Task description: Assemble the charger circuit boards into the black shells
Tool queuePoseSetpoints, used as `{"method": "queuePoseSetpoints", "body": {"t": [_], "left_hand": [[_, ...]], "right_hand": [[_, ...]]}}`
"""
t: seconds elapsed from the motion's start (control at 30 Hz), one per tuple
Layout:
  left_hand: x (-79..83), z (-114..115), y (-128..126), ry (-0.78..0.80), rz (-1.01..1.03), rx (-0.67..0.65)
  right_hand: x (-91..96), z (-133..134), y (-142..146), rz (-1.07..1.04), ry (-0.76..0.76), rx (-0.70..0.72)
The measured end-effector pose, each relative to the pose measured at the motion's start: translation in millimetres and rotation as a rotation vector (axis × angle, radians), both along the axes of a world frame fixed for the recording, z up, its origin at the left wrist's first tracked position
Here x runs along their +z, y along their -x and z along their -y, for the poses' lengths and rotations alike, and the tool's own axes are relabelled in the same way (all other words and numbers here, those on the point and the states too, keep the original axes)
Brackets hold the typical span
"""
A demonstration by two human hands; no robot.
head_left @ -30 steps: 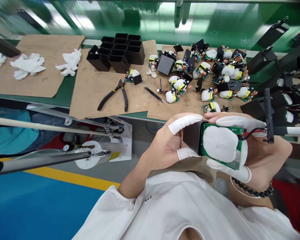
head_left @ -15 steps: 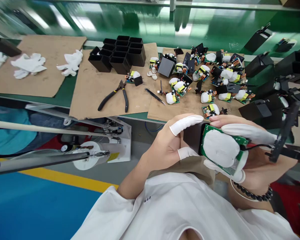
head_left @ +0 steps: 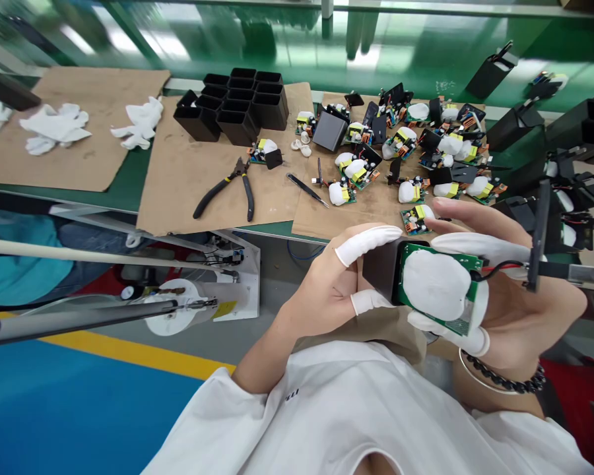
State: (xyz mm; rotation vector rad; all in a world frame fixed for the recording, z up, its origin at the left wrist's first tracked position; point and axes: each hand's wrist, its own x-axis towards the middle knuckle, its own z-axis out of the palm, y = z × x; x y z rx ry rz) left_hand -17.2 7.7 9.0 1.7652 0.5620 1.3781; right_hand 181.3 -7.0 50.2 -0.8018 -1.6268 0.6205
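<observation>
White rubber caps (head_left: 366,243) cover some fingertips of both hands. The left hand (head_left: 327,290) has its grip closed around a small black box (head_left: 379,269). Its thumb lies on top of the box and a finger presses the near side. The right hand (head_left: 525,310) has its grip closed on a green board (head_left: 468,290) with a white lump (head_left: 435,285) stuck on it. The board sits right at the open end of the box and touches it. How far it is inside cannot be told. Both are held up in front of the person's chest, just below the edge of the table (head_left: 131,178). Red and black wires (head_left: 497,267) run from the board to a flat black plate (head_left: 539,237) that stands upright by the right fingers. A dark bead bracelet (head_left: 505,381) is on the right wrist.

On the table, brown cardboard (head_left: 188,171) lies under the things. Many more boards with white lumps lie in a heap (head_left: 410,145) at the far right. Black pliers (head_left: 230,188) and thin tweezers (head_left: 304,188) lie near the middle, well apart from the hands. A bunch of empty black cases (head_left: 240,102) stands behind the pliers. White cloth gloves (head_left: 54,125) lie far to the left.
</observation>
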Motion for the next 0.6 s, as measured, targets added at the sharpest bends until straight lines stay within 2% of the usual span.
{"method": "queuePoseSetpoints", "body": {"t": [0.1,0.43,0.6], "left_hand": [[1.4,-0.5,-1.1,-0.009,-0.002,0.015],[0.1,-1.8,0.2,-0.045,-0.039,0.036],[-2.0,-2.2,-0.6,-0.050,-0.014,0.015]], "right_hand": [[-1.6,-0.7,0.7,-0.019,0.003,0.044],[-3.4,-2.5,2.3,-0.009,-0.041,0.029],[-4.5,-1.5,4.2,-0.050,-0.004,0.063]]}}
